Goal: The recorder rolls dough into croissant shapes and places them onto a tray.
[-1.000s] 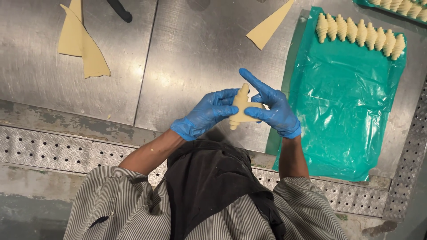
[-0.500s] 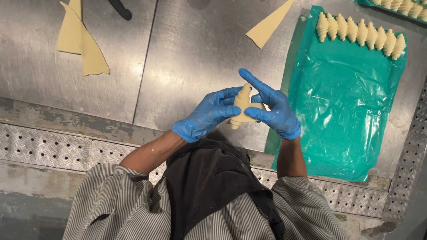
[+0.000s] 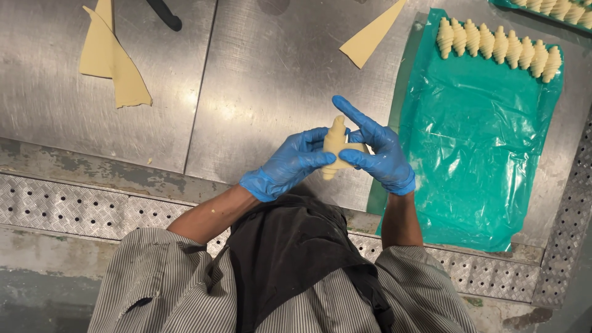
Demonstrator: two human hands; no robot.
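Both hands wear blue gloves and meet above the near edge of a steel table (image 3: 265, 74). Between them is a rolled piece of pale dough (image 3: 335, 140), croissant-shaped and held upright. My left hand (image 3: 290, 163) cups it from the left with curled fingers. My right hand (image 3: 376, 151) grips it from the right, its index finger sticking out up and to the left.
A green plastic sheet (image 3: 481, 142) lies at the right with a row of several rolled dough pieces (image 3: 499, 44) along its far edge. Flat dough triangles lie at far left (image 3: 114, 58) and top middle (image 3: 370, 38). A dark handle (image 3: 165, 13) lies at the top.
The dough roll has been turned slightly between the fingers; both hands stay in nearly the same place.
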